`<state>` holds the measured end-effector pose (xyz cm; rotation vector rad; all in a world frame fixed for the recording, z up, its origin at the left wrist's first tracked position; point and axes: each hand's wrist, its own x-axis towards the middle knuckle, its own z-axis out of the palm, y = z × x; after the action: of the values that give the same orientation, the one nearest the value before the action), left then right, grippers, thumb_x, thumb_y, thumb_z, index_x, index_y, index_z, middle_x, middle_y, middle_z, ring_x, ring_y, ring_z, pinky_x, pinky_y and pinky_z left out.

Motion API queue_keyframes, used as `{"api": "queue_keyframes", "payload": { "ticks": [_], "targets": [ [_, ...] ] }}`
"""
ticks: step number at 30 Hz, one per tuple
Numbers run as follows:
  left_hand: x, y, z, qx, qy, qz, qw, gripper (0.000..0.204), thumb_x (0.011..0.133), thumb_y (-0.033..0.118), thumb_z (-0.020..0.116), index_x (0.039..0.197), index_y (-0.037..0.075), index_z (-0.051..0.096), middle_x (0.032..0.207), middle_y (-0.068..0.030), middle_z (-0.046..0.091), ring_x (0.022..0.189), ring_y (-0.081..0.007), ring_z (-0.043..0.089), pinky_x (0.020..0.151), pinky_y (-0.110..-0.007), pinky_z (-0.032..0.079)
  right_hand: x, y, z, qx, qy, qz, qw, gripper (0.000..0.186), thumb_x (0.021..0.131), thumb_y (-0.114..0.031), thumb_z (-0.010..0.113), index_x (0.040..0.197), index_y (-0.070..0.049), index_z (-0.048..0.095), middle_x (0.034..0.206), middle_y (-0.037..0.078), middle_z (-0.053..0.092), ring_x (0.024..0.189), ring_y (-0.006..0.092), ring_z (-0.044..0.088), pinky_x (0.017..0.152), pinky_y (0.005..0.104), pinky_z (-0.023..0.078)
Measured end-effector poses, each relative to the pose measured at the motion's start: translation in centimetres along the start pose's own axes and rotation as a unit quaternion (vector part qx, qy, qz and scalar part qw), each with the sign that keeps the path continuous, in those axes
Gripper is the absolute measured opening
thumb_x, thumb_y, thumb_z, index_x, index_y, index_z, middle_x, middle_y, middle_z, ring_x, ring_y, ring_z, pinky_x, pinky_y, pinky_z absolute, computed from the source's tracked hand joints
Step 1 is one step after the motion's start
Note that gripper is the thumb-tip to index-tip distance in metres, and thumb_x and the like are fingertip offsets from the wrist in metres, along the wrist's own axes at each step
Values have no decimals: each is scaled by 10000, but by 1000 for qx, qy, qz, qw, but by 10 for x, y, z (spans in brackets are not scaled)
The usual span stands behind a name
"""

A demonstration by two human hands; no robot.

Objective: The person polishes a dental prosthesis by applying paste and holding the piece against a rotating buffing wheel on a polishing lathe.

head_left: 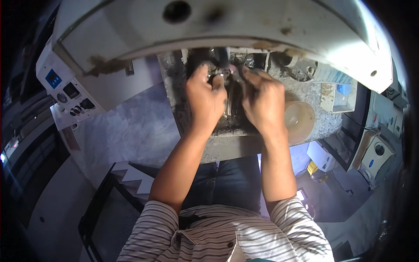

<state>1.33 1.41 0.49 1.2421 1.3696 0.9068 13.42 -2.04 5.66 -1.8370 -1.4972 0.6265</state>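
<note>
My left hand [206, 97] is closed at a small shiny metal piece [221, 72], which sits just below a dark vertical shaft [223, 56] in a grimy recessed basin of the worktop. My right hand [265, 101] is curled just right of that piece, its blurred fingertips beside the shaft; what they hold, if anything, I cannot make out. A pinkish bit [231, 69] shows between the hands, too small to name.
A white machine housing [192, 26] arches over the worktop [227, 146]. A control panel [70, 94] stands at left. At right are a translucent bowl [300, 122] and a white container with a blue item [336, 100]. A chair [104, 209] is at lower left.
</note>
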Motion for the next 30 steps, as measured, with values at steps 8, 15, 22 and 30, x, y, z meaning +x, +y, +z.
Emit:
{"api": "queue_keyframes", "payload": {
  "ticks": [8,15,22,30],
  "targets": [
    [-1,12,3,7,-9,-64,998,251,806,-148,570,1034,-56,621,840,-44,650,749,-58,571,620,-196,432,5,8,-2,12,8,55,998,306,728,62,615,1025,55,686,974,246,674,869,400,663,815,412,540],
    [-20,13,-36,132,47,210,968,229,819,-164,518,1018,-97,609,976,-144,687,709,-114,640,654,-218,507,-21,-1,-6,-52,-155,74,984,540,827,-66,596,1296,152,439,1261,358,501,1187,451,510,988,451,445],
    [-24,6,-43,126,84,331,931,165,836,-186,495,982,-158,568,986,-206,632,794,-248,679,770,-365,589,-87,-24,35,-245,-301,77,918,593,901,-295,518,1269,167,462,1316,355,434,1253,457,405,1006,449,426],
    [-22,0,-41,109,82,318,938,176,825,-200,470,964,-151,566,942,-192,644,774,-240,682,790,-376,591,-59,-23,34,47,-355,63,931,380,839,-114,526,1127,127,580,1025,262,628,977,383,606,907,411,485]
  ]
}}
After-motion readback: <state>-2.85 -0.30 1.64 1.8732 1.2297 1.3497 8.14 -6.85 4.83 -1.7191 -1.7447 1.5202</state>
